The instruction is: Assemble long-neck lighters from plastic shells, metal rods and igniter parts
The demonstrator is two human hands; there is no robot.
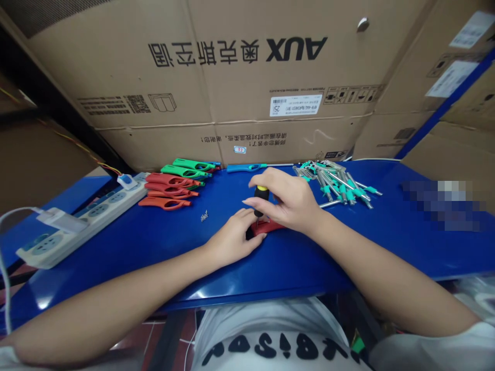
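Note:
My right hand (286,198) grips a screwdriver with a yellow and black handle (260,200), its shaft pointing down into a red plastic utility lighter body (267,225). That red body lies on the blue table, and my left hand (234,237) holds it steady from the near left. The screwdriver tip sits at the body's left end, partly hidden by my fingers. Much of the red body is hidden by both hands.
Red and green lighter bodies (170,188) lie in a row at the left, beside a blue lighter (245,167). Small screws (204,216) lie nearby. A heap of metal tubes with teal parts (336,183) is at the right. A power strip (77,226) lies at the far left, with cardboard boxes (232,77) behind.

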